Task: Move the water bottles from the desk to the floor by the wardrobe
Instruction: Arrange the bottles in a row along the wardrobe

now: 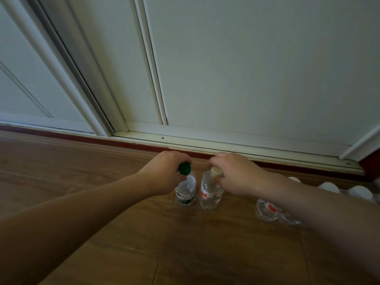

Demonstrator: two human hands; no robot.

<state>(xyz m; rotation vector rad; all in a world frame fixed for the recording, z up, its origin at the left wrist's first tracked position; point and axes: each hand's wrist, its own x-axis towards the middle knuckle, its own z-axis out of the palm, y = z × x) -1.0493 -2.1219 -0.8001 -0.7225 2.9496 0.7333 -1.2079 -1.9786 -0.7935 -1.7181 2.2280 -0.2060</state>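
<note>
While left hand (pixel 164 175) grips green-cap bottle (pixel 186 192), right hand (pixel 236 175) white-cap bottle (pixel 210 194), wood floor (pixel 185 243) meets wardrobe (pixel 246 68).

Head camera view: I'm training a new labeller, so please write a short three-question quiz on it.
1. True or false: the left hand grips the green-capped bottle near its cap.
2. Seen from the camera, the pale-capped bottle in the right hand is: A) left of the green-capped bottle, B) right of it, C) behind it.
3. What shows on the floor beside the right forearm, near the wardrobe?
Key: 1 true; 2 B; 3 more clear bottles.
</note>
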